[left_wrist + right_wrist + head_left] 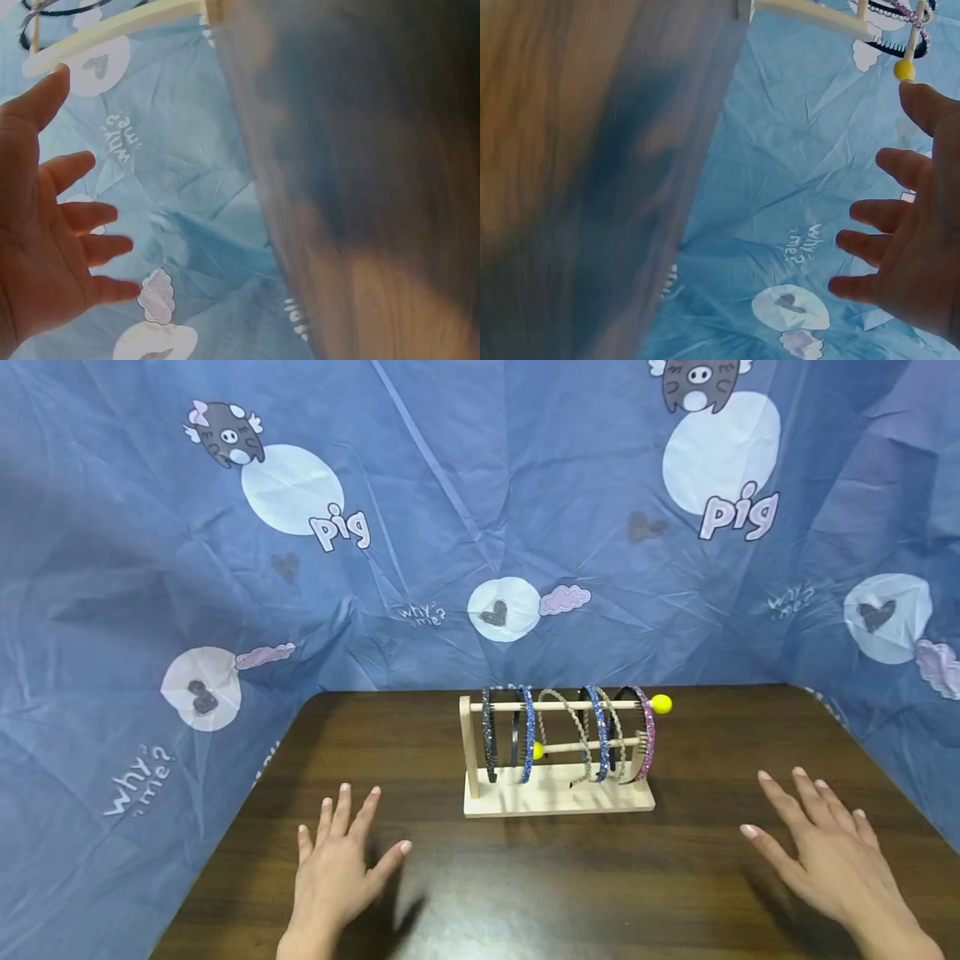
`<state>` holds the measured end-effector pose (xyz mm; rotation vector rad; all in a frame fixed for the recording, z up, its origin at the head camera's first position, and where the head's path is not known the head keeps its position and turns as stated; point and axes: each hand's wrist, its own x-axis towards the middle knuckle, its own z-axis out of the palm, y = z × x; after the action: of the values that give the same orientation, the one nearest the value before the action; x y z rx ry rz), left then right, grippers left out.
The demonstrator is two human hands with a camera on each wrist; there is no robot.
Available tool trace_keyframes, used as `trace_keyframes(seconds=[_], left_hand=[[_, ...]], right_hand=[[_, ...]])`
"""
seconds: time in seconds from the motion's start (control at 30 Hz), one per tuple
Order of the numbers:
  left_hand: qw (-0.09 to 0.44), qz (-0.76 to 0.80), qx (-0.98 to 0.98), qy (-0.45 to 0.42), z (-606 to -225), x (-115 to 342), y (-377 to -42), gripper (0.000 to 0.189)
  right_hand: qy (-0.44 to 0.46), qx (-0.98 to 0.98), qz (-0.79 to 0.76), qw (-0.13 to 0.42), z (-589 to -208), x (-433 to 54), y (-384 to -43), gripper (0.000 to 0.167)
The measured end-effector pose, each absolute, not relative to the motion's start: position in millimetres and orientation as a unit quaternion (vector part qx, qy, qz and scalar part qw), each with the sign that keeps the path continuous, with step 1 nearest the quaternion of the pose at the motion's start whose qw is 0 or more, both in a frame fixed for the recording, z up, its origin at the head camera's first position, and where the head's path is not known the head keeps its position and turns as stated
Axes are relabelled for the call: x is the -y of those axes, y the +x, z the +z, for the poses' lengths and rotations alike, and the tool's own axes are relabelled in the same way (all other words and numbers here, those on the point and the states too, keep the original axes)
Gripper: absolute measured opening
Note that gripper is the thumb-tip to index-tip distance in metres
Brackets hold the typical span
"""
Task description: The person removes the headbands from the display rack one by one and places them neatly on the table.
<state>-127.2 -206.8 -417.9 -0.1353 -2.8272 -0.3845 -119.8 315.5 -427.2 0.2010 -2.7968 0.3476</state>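
A wooden rack [557, 797] stands upright on the dark wooden table [525, 893], near the far edge and roughly midway between the two hands. The rack has a flat base, a post at each end and two horizontal dowels, each tipped with a yellow ball [661, 703]. Headbands [600, 731] hang over the dowels: dark and blue beaded ones toward the left post, beige braided ones in the middle, and blue and pink ones toward the right end. The left hand [337, 860] lies over the table to the left front of the rack, palm down, fingers straight and spread, thumb angled toward the centre; it holds nothing and is well apart from the rack. The right hand [821, 852] is placed likewise to the right front of the rack, palm down, fingers straight and slightly spread, holding nothing. Whether either palm actually touches the tabletop cannot be told. Both wrist views confirm flat, splayed fingers [90, 247] with the rack's base at the frame edge. A blue cloth [450, 510] printed with pigs, hearts and clouds forms the backdrop behind and beside the table
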Motion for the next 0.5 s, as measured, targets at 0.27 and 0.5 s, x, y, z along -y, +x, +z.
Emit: trace_keyframes(seconds=[0.27,0.5], left_hand=[[0.201,-0.284,0.934,-0.076,-417.6,196.0,-134.1,0.074],[0.220,-0.380,0.894,-0.093,-428.9,181.5,-149.8,0.074]], right_hand=[[0.121,0.926,0.256,0.249,-423.2,-294.8,-119.5,0.072],[0.106,0.896,0.329,0.278,-422.5,-269.0,-122.6,0.069]])
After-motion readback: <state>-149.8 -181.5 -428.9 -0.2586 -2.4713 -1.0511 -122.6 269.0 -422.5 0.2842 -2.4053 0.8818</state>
